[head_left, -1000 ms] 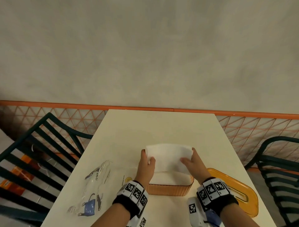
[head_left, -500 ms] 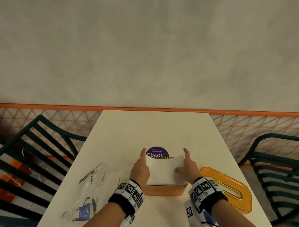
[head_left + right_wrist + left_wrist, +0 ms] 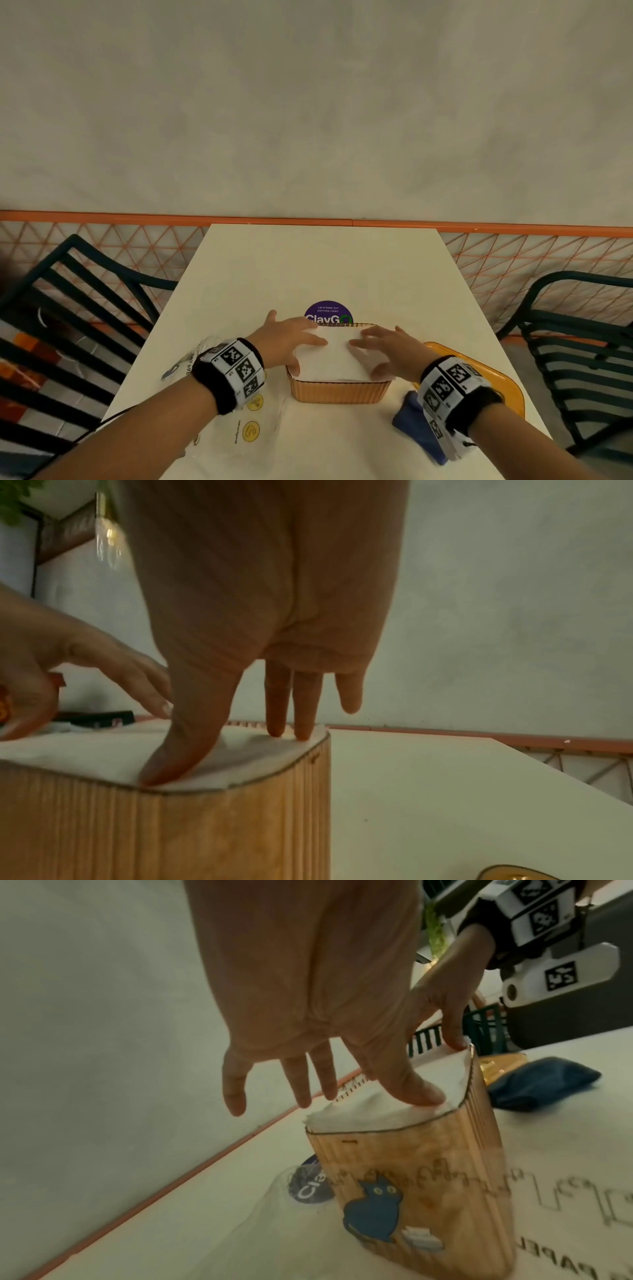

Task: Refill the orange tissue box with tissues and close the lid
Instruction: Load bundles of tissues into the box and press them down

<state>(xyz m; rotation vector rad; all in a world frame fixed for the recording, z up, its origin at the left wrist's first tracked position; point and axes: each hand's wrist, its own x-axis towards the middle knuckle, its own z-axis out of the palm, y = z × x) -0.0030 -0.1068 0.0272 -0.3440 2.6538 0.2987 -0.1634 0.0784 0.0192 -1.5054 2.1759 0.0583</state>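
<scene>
Basically halfway: left hand (image 3: 286, 337) flat, fingers straight, pressed down tissues (image 3: 337, 356) sitting inside orange tissue box (image 3: 339, 390) mid-table; right hand (image 3: 390, 349) same, gripped nothing. Still left: lid (image 3: 493, 380), lying off to the right.

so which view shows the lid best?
Head view: the lid lies on the table right of the box, partly hidden behind the right hand's wristband. Left wrist shows an orange sliver; right wrist only a rim edge.

Left hand (image 3: 286, 337) and right hand (image 3: 387, 349) lie flat, fingers (image 3: 409, 1088) spread.
</scene>
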